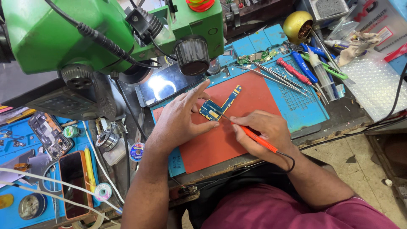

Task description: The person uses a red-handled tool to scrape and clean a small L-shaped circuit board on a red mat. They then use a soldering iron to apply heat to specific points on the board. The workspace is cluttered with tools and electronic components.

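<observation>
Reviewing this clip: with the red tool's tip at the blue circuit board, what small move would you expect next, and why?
Probably a slight lowering of the tip onto the board. The right hand holds the red-handled tool pen-style, its tip at the edge of the blue circuit board, while the left hand pins that board to the red mat. Whether the tip already touches, I cannot tell.
</observation>
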The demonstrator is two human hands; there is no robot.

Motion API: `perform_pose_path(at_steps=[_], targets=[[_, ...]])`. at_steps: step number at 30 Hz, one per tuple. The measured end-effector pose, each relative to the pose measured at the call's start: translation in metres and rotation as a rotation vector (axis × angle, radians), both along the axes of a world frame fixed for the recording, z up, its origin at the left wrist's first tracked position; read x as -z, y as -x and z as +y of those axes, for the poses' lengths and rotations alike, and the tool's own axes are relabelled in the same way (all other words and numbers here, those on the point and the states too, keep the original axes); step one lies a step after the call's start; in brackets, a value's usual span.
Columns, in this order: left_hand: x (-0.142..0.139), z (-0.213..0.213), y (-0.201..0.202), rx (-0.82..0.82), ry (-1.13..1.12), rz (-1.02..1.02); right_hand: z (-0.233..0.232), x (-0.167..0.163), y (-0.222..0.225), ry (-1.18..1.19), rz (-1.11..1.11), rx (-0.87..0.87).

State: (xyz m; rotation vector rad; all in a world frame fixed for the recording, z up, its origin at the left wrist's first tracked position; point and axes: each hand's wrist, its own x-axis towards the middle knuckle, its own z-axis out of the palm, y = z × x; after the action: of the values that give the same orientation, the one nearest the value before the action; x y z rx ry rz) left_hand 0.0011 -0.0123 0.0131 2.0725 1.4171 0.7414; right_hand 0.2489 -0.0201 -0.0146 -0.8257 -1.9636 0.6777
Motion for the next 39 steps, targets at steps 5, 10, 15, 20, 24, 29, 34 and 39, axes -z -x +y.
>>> perform_pose_path(at_steps=[5, 10, 15, 20, 24, 29, 34, 39], targets=[[-0.002, 0.000, -0.001, -0.029, 0.036, 0.008, -0.005, -0.005, -0.006, 0.189, 0.001, 0.069], [0.001, 0.001, 0.000, 0.011, -0.030, -0.006, 0.001, -0.005, -0.010, 0.231, -0.003, 0.117], [0.005, 0.002, 0.002, 0.044, -0.019, -0.081, -0.002, -0.004, -0.013, 0.140, 0.035, 0.075], [0.002, 0.002, 0.002, 0.050, -0.024, -0.031, -0.004, -0.007, -0.012, 0.131, -0.015, 0.094], [-0.002, 0.001, 0.000, 0.045, -0.024, -0.010, -0.004, -0.010, -0.010, 0.051, -0.046, 0.086], [-0.003, 0.001, -0.001, 0.046, -0.008, -0.011, -0.005, -0.009, -0.009, 0.040, -0.078, 0.090], [-0.001, 0.002, -0.002, 0.041, -0.019, -0.012, -0.003, -0.006, -0.010, 0.030, -0.057, 0.101], [0.002, 0.002, -0.004, 0.020, -0.034, -0.006, -0.004, -0.005, -0.011, 0.106, -0.058, 0.143]])
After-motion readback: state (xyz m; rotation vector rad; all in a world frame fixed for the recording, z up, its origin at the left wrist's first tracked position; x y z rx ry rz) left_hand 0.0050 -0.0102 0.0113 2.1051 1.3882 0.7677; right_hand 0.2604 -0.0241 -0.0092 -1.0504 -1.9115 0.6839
